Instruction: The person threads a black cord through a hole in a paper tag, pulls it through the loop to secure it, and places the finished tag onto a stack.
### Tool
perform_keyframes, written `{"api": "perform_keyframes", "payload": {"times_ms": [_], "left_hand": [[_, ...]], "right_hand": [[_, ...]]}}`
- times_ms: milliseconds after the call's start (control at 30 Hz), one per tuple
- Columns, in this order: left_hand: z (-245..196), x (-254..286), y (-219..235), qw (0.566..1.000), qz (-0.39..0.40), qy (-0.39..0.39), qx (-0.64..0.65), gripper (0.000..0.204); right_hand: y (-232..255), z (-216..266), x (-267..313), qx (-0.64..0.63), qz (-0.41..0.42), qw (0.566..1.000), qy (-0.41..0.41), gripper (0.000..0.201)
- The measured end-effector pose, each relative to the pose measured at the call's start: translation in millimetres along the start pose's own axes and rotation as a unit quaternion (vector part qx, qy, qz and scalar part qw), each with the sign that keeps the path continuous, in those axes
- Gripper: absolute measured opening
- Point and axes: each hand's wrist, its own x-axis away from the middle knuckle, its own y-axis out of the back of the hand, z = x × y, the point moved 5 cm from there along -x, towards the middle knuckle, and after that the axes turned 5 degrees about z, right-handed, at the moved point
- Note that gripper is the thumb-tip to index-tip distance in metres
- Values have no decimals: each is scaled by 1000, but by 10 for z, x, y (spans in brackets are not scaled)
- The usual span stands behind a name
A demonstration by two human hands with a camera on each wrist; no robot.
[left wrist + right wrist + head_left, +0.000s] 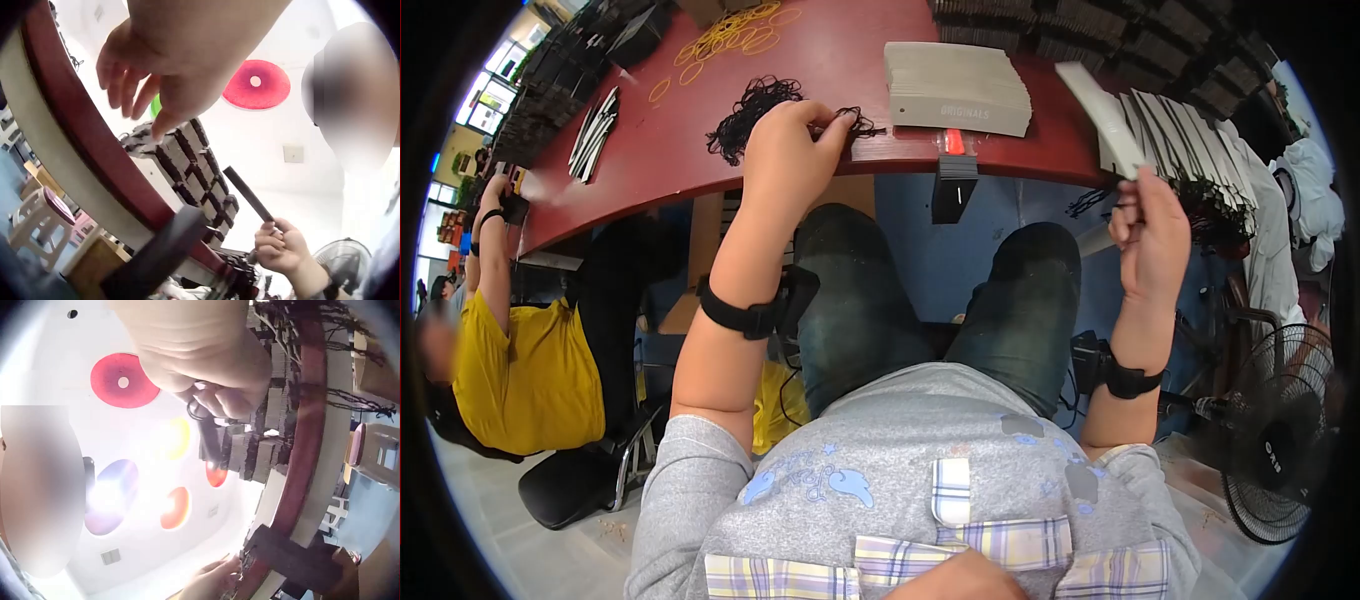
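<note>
The left hand (795, 150) is at the table's front edge, its fingertips over loose black cords (866, 124), beside a larger tangle of black cords (755, 108). Seen from the left wrist, that hand (156, 75) has its thumb apart from its loosely bent fingers. Off to the right, the right hand (1150, 235) pinches the lower end of a long pale strip (1105, 118), which tilts up and leftward. In the left wrist view this strip (249, 194) looks dark. From the right wrist, the right hand (219, 394) shows curled fingers around it.
A stack of grey printed cards (960, 90) stands on the red table (640, 150). Yellow rubber bands (730, 38) lie behind the cords; strips (593, 140) lie left. Corded strips (1190, 140) are piled at right. A fan (1275, 430) and a person in yellow (530, 370) flank the seat.
</note>
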Motion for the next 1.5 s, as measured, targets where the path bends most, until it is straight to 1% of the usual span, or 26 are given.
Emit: {"api": "perform_keyframes", "payload": {"times_ms": [33,67,100,133,167,200,267,300,367,400,500,600,700,800,833,900,933,1033,1133,1233,1267,1333,1367,1400,1467,1500], "left_hand": [[-2,-34,-22,1000,21,8,5,28],[49,-56,2,989,29,69,124,26],[124,-146,65,991,-13,38,125,26],[193,-223,119,972,2,51,228,26],[212,-301,170,943,16,64,327,25],[201,-381,198,916,19,85,392,25],[168,-529,226,849,28,125,513,25],[183,-599,240,839,61,120,526,24],[224,-712,295,817,129,109,552,24],[144,-694,284,798,115,108,582,23],[-34,-605,288,772,157,103,608,23],[-57,-496,284,759,185,119,613,24],[-160,-504,346,824,132,107,541,26],[-402,-534,485,814,152,71,556,24],[-500,-546,517,812,167,43,558,24],[-651,-553,545,804,197,-13,562,25],[-617,-610,510,795,204,-28,570,25],[-661,-624,468,790,207,11,578,25],[-675,-625,408,787,221,29,576,26],[-671,-619,379,770,210,26,602,26],[-707,-579,424,764,224,11,605,25],[-794,-415,571,750,251,-17,612,24],[-774,-353,569,760,250,-17,600,24],[-726,-281,526,769,251,-17,588,25],[-637,-106,410,787,262,-7,559,25],[-631,-1,339,798,264,31,540,24]], "right_hand": [[34,-26,-12,87,-34,995,-25,29],[119,-65,-31,183,-45,981,-48,25],[147,45,-9,319,-120,938,59,21],[109,149,50,444,-191,860,164,18],[24,240,133,552,-253,750,262,14],[-118,314,162,624,-248,650,355,11],[-384,386,130,608,-216,661,383,11],[-538,395,110,599,-201,666,396,12],[-808,292,-42,541,-71,722,425,19],[-971,231,-95,550,-50,715,428,22],[-1200,-14,-252,570,-20,691,444,29],[-1221,-74,-269,572,-29,673,467,30],[-1211,-101,-242,567,-48,661,489,30],[-1214,-89,-227,549,-52,663,507,25],[-1210,-80,-224,541,-52,665,512,23],[-1203,-17,-219,509,-26,690,515,19],[-1203,23,-209,492,-12,702,515,17],[-1257,113,-188,388,21,801,455,15],[-1535,221,-132,369,152,768,501,17],[-1736,282,-108,461,258,734,427,19],[-1741,316,-103,447,243,738,443,14],[-1589,384,-94,347,207,832,381,11],[-1488,402,-83,294,189,871,346,9],[-1342,297,-78,197,178,913,310,9],[-1099,23,54,83,196,960,182,9],[-1038,-144,133,25,202,972,114,8]]}}
